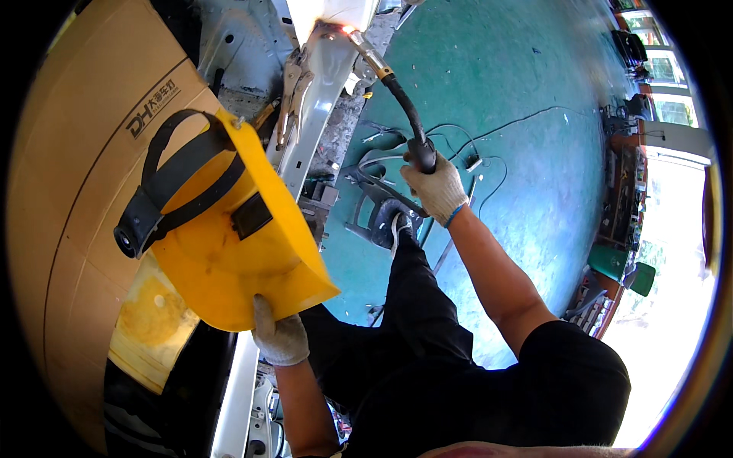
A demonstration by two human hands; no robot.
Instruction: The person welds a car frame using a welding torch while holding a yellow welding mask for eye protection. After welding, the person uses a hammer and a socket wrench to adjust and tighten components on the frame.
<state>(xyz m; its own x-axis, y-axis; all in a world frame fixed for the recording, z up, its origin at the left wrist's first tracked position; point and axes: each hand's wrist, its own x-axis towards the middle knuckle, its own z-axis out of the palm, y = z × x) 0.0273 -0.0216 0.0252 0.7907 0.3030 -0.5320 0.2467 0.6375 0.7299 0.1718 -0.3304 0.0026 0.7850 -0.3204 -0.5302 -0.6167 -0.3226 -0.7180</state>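
My gloved left hand [281,336] grips the lower edge of a yellow welding mask [217,282]. The inside of the mask faces me, showing its black headband [187,172] and small dark window [251,217]. In my gloved right hand [439,187] is a welding torch [405,103] with a black curved neck and a brass-coloured collar. Its nozzle points up and left at a white metal panel [324,69], where an orange-red glow shows at the tip. Locking pliers [293,95] are clamped on the panel edge beside the glow.
A large cardboard sheet [84,145] covers the left side. Cables [527,118] trail over the green floor [489,61] on the right. Below the torch, a dark low stool [385,221] stands by my foot. Shelves with tools [622,191] line the far right wall.
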